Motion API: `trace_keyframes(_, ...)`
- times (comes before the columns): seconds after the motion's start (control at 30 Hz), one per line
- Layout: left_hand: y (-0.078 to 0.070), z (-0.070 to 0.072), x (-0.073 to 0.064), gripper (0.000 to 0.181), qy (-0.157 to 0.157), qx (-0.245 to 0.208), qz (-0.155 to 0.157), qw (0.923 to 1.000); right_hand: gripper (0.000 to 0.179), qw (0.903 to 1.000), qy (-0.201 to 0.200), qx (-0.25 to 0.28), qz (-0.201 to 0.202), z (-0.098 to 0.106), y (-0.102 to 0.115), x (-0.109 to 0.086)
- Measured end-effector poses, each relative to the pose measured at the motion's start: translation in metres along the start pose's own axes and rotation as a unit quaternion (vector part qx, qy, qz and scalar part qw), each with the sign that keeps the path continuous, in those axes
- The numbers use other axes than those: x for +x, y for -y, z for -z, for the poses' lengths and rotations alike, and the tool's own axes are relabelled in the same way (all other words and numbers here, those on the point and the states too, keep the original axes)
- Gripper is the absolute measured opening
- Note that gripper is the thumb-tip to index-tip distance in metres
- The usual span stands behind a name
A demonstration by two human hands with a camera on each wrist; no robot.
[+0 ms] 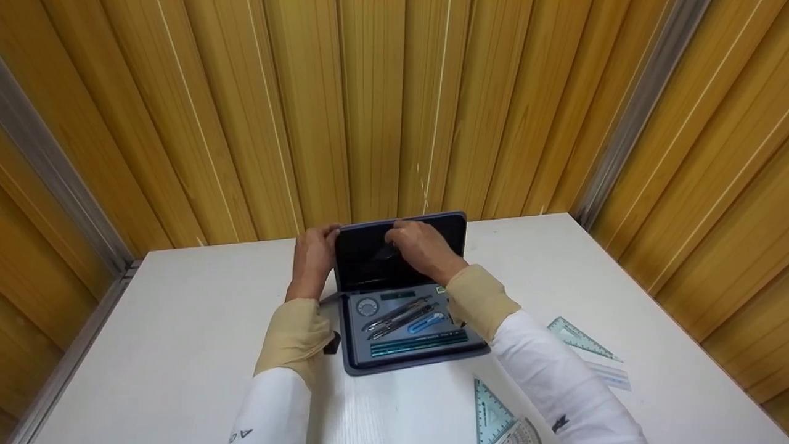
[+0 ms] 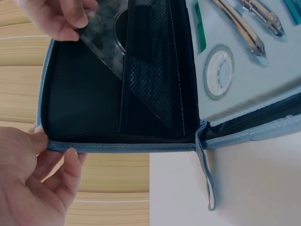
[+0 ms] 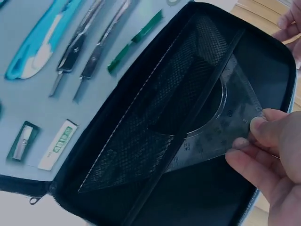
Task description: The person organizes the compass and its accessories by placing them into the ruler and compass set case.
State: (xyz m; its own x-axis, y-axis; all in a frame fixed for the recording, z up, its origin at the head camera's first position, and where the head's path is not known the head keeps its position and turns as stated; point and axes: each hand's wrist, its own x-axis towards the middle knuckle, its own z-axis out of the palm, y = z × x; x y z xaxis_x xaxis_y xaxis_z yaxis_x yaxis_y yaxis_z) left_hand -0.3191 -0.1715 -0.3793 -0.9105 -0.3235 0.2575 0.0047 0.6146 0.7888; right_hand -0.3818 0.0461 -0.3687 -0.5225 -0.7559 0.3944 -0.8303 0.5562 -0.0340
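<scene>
A dark zip case (image 1: 419, 365) lies open on the table with its lid raised. My left hand (image 1: 312, 258) grips the lid's upper left corner, thumb inside and fingers behind. In the lid, my right hand (image 1: 424, 246) pinches the corner of a clear triangular set square (image 3: 211, 148). Most of the set square sits behind the black mesh pocket (image 3: 183, 89); its held corner sticks out past the pocket's edge. The case's grey tray holds two metal compasses (image 1: 400, 317), a blue cutter (image 1: 426, 322), green pencils (image 1: 419, 344) and a round disc (image 1: 367, 307).
A green set square (image 1: 582, 339) and a clear ruler (image 1: 610, 375) lie to the right on the white table (image 1: 203, 345). Nearer the front are another set square (image 1: 492, 412) and a protractor (image 1: 521, 433). A sharpener (image 3: 23, 141) and an eraser (image 3: 57, 145) sit in the tray. Wood-patterned walls (image 1: 370, 123) surround the table.
</scene>
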Motion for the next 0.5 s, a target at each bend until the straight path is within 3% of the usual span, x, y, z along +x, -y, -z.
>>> trace_keyframes(0.23, -0.002, -0.001, -0.001, 0.027, -0.001, -0.005, -0.004, 1.0000, 0.026, 0.9996, -0.007, -0.020, 0.019, 0.000, -0.012, -0.004)
trace_keyframes(0.5, -0.005, -0.004, -0.006, 0.026, -0.006, 0.004, -0.014, 0.9999, 0.024, 0.9990, -0.033, 0.017, 0.024, -0.008, -0.018, -0.013)
